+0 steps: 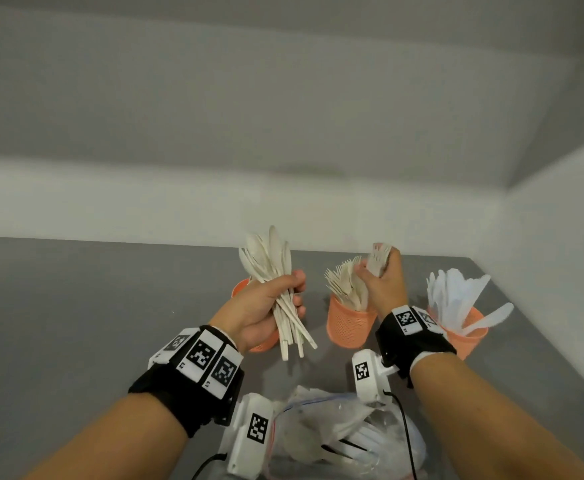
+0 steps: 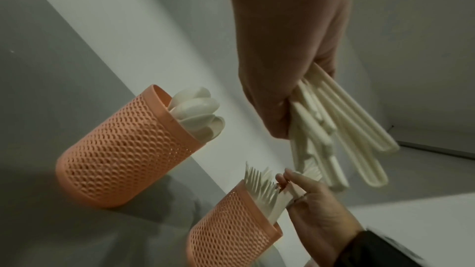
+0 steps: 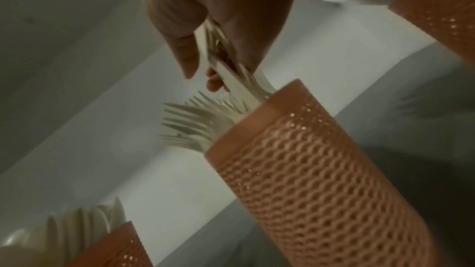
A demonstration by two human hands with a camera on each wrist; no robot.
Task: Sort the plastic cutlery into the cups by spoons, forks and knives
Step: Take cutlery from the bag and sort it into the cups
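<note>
Over the middle cup (image 1: pixel 351 323), forks (image 1: pixel 377 260) are clamped by right-hand fingers (image 1: pixel 384 282); at 9 o'clock, spoons (image 1: pixel 276 271) are gripped by left-hand fingers (image 1: pixel 266 306).

Your left hand (image 1: pixel 261 308) hides most of the spoon cup (image 1: pixel 240 289); the bag (image 1: pixel 335 441) runs off the bottom edge, contents blurred.

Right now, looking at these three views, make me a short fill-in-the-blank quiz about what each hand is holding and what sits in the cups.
1. The left hand grips a bundle of beige ____.
2. The right hand lowers a few pieces into the middle cup, which holds ____.
3. The white cutlery stands in the ____ of the three cups.
4. All three cups are ____ in colour.

Missing words: spoons; forks; rightmost; orange
</note>
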